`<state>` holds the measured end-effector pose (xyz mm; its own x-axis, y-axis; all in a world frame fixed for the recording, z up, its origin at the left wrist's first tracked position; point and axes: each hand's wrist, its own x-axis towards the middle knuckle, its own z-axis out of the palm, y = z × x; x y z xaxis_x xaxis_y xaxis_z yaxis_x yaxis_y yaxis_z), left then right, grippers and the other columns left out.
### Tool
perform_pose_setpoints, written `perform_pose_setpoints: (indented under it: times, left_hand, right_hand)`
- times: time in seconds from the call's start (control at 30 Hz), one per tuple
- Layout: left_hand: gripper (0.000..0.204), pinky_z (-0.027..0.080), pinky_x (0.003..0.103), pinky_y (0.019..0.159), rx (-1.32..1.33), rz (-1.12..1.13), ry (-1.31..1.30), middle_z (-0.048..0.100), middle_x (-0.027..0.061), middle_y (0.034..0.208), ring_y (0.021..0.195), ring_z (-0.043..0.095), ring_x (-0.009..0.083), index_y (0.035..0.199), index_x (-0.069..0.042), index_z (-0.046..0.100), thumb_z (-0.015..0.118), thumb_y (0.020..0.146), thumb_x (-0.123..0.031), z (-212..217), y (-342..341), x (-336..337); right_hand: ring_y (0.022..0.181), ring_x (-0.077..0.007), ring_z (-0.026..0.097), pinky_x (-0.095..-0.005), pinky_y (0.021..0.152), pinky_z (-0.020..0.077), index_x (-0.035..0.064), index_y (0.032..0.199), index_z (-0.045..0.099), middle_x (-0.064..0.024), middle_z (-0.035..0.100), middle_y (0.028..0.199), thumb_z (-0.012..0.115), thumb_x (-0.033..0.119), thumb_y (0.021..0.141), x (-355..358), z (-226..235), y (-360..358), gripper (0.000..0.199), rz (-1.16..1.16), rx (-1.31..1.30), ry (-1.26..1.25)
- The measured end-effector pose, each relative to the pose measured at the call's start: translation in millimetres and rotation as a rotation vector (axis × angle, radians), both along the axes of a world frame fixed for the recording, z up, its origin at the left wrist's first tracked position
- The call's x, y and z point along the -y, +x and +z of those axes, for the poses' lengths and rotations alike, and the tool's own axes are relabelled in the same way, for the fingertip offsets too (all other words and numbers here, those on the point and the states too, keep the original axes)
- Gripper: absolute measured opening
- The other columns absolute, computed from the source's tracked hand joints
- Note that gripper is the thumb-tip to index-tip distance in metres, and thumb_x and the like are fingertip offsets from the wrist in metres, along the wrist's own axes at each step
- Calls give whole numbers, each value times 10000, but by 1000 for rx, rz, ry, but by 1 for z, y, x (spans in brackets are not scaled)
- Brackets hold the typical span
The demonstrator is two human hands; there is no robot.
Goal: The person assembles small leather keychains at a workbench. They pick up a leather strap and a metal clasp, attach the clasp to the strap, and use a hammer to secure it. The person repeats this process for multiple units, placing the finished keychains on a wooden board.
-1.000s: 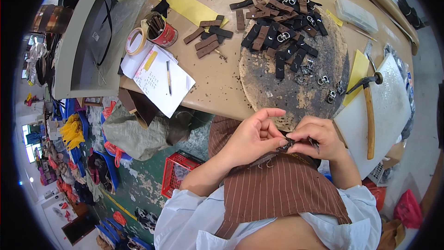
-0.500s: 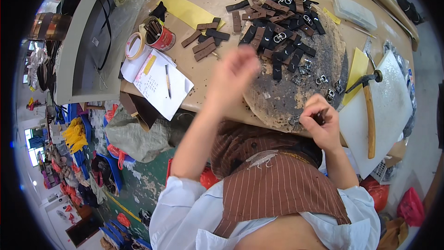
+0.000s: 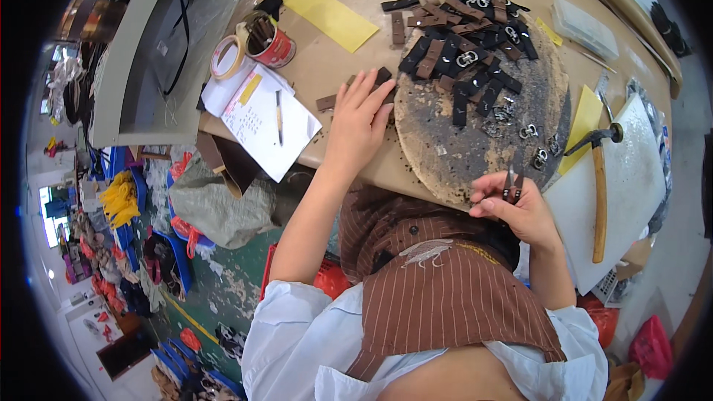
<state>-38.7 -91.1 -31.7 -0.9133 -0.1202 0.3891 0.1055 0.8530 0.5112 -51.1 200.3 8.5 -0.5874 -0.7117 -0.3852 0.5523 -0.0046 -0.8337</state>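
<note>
My left hand [image 3: 359, 122] lies palm down with fingers stretched over a small group of brown and black leather tabs [image 3: 327, 102], partly covering them. Held in the curled fingers of my right hand [image 3: 520, 208] is a small dark pair of thread snips [image 3: 512, 184], its tips pointing away from me. That hand is at the near right edge of a round, worn board [image 3: 438, 156]. A heap of black and brown leather tabs [image 3: 468, 44], some bearing silver metal clasps [image 3: 468, 58], covers the board's far part. Loose metal clasps [image 3: 528, 131] lie nearer my right hand.
On the right, a hammer [image 3: 598, 193] rests on a white slab [image 3: 639, 156], with a clear plastic box [image 3: 585, 27] farther back. To the left are an open notebook [image 3: 271, 122] with a pen [image 3: 279, 117], a tape roll [image 3: 226, 58] and a red can [image 3: 275, 50]. Yellow sheets [image 3: 327, 15] lie around.
My left hand has come down from above the board's left edge onto the small group of tabs, fingers spreading. My right hand has turned, bringing the snips into sight. The view has shifted slightly.
</note>
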Motion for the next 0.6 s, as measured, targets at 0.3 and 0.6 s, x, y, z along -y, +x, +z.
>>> perform_pose_setpoints:
  times: [0.3, 0.6]
  left_hand:
    - [215, 475, 357, 818, -7, 68, 134, 626, 136, 999, 929, 594, 297, 990, -37, 612, 563, 783, -12, 40, 9, 14]
    - [265, 468, 342, 826, 136, -161, -297, 628, 134, 989, 908, 598, 282, 1011, -70, 613, 569, 758, -5, 34, -20, 43]
  right_hand:
    - [667, -135, 588, -232, 606, 448, -31, 917, 616, -84, 630, 761, 645, 28, 757, 14, 11, -5, 173, -112, -857, 514]
    - [708, -182, 610, -256, 642, 465, -33, 907, 616, -108, 629, 833, 636, 10, 755, 10, 14, -2, 159, -128, -933, 525]
